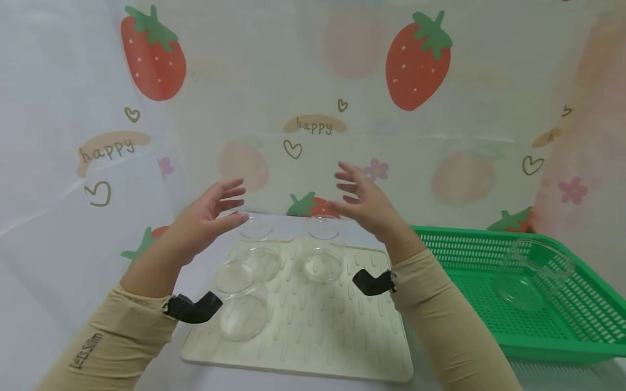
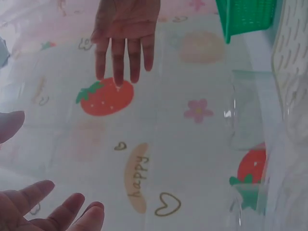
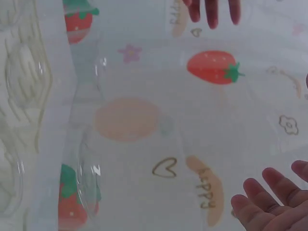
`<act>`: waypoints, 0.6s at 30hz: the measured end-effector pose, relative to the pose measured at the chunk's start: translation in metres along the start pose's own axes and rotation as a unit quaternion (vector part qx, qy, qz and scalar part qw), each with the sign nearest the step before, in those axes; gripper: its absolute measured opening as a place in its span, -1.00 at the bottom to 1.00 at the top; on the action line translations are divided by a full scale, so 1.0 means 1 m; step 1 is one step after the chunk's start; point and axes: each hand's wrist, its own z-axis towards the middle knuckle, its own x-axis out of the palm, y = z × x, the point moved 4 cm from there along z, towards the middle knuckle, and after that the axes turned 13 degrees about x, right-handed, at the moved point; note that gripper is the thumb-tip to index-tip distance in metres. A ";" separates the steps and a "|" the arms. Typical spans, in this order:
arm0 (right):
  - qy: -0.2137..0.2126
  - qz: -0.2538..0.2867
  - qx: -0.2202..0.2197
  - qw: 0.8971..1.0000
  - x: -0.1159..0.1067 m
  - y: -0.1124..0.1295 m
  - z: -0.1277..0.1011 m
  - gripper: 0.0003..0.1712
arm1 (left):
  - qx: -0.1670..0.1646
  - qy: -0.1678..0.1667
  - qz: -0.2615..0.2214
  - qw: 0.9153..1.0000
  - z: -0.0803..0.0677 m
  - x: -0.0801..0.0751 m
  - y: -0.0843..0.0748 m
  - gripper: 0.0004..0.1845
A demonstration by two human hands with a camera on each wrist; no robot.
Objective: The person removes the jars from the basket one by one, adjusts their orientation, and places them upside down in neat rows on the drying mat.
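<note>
Both hands are raised with nothing in them, palms facing each other. My left hand is in the air near the clear cup at the back left of a cream drying mat. Across from it, my right hand hovers above and right of a second clear cup. A third clear cup stands at the mat's left side, nearer to me. In the left wrist view the fingers of the right hand point down, spread slightly; in the right wrist view several fingers show, relaxed.
A green plastic basket stands right of the mat, with a clear container inside. Behind everything hangs a white sheet printed with strawberries, hearts and "happy". Each wrist carries a black mount over a beige sleeve.
</note>
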 end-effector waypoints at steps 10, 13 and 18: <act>-0.081 -0.048 0.060 0.994 -0.078 -0.029 -0.017 -0.07 | -0.002 0.039 -0.014 0.999 0.052 0.055 -0.010 -0.28; -0.090 -0.073 0.076 0.990 -0.099 -0.038 -0.027 -0.05 | -0.002 0.053 -0.018 0.998 0.066 0.073 -0.011 -0.27; -0.098 -0.096 0.103 0.985 -0.135 -0.052 -0.047 -0.03 | 0.011 0.058 -0.034 0.998 0.088 0.098 -0.011 -0.25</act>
